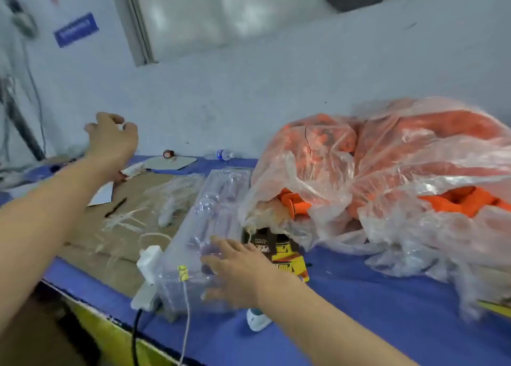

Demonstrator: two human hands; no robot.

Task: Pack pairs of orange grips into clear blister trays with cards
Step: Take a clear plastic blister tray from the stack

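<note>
A stack of clear blister trays (213,222) lies in the middle of the blue table. My right hand (237,269) rests flat on its near end with straight fingers. Printed black, yellow and orange cards (279,251) lie just right of the stack, partly under a big clear plastic bag (387,177) full of orange grips (297,204). My left hand (112,137) is raised in the air at the far left, fingers loosely spread, and holds nothing.
A white power strip (148,271) with a cable lies at the table's front edge beside the trays. Brown cardboard (130,222) with loose clear film covers the left part. A water bottle (222,155) and a small roll (169,154) stand near the wall.
</note>
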